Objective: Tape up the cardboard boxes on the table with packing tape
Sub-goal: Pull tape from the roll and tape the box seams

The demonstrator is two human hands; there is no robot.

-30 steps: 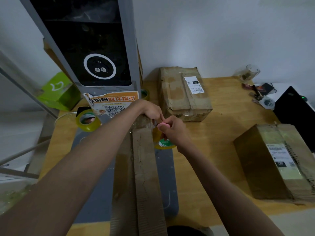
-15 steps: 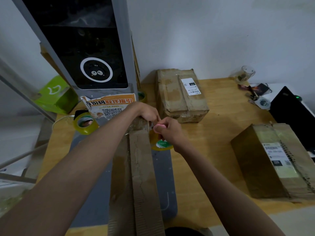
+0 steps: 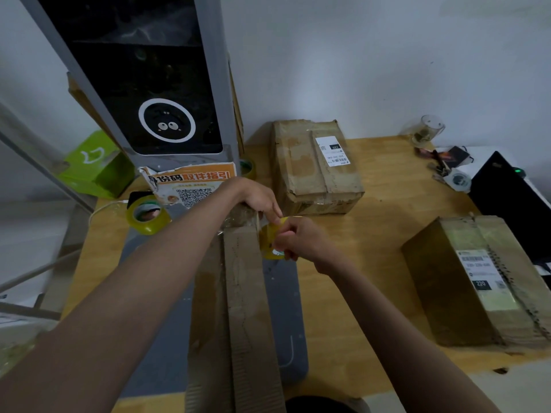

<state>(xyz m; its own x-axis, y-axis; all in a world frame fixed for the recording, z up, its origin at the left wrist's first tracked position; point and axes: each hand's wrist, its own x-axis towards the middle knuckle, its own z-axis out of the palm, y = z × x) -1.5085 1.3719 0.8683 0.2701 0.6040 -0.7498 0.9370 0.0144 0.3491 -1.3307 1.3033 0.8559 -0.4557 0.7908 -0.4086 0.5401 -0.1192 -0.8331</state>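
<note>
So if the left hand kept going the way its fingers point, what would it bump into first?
Probably the yellow tape roll in the right hand. The left hand points right and slightly down at it, almost touching; depth is hard to judge.
</note>
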